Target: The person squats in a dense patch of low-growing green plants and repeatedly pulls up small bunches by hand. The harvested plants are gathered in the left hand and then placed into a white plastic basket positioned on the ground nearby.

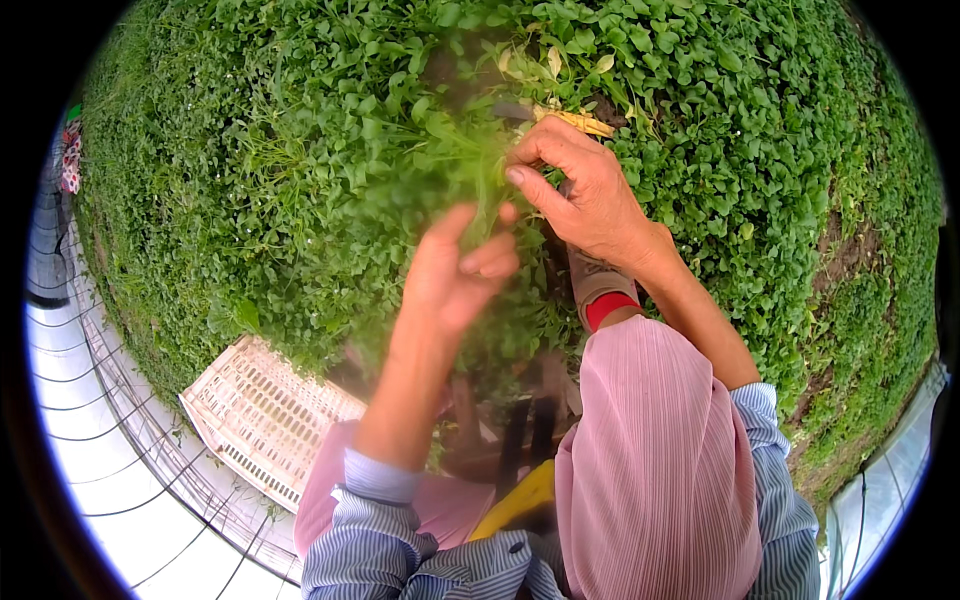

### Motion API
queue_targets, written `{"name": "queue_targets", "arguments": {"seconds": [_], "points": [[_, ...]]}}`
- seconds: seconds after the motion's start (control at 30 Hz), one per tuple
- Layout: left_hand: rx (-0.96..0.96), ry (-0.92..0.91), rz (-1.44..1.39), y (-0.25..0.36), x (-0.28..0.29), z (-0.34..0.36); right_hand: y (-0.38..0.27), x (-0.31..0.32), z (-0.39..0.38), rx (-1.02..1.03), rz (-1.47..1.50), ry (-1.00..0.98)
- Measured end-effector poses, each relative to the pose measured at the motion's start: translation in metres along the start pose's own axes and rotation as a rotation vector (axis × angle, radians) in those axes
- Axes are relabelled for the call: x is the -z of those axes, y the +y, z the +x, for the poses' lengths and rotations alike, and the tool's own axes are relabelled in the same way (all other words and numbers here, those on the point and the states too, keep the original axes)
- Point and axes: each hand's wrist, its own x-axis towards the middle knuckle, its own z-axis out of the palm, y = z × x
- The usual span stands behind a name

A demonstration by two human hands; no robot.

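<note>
A tuft of leafy greens [478,175], blurred by motion, is between my two hands. My left hand [462,265], also smeared, has its fingers curled round the lower stems. On the right side of the tuft, my right hand [590,200] pinches thumb and forefinger together at the stems. Just beyond its knuckles lies a yellow strip [575,122], with a flat grey piece [513,110] at its left end; what they are I cannot tell. Low green plants [300,150] grow densely around both hands.
A pale slatted plastic crate [270,410] rests tilted at the lower left. My shoe [592,270] and pink-covered knee [655,450] are beneath the right forearm. Bare soil [845,250] shows at the right. White sheeting [90,410] lines the left edge.
</note>
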Motion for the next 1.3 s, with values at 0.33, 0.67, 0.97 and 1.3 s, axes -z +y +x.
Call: {"name": "queue_targets", "arguments": {"seconds": [0.33, 0.67, 0.97, 1.3], "points": [[0.09, 0.127, -0.032, 0.003, -0.006, -0.004, -0.001, 0.006, 0.003, -0.065, 0.058, -0.133], [0.018, 0.093, 0.169, -0.001, -0.006, -0.004, 0.007, 0.0, 0.001, -0.5, 0.448, -0.152], [0.01, 0.127, 0.244, -0.003, -0.006, -0.005, 0.001, 0.0, -0.001, -0.555, 0.483, -0.292], [-0.089, 0.254, 0.407, -0.008, -0.012, -0.001, 0.002, -0.006, -0.002, -0.532, 0.485, -0.253]]}}
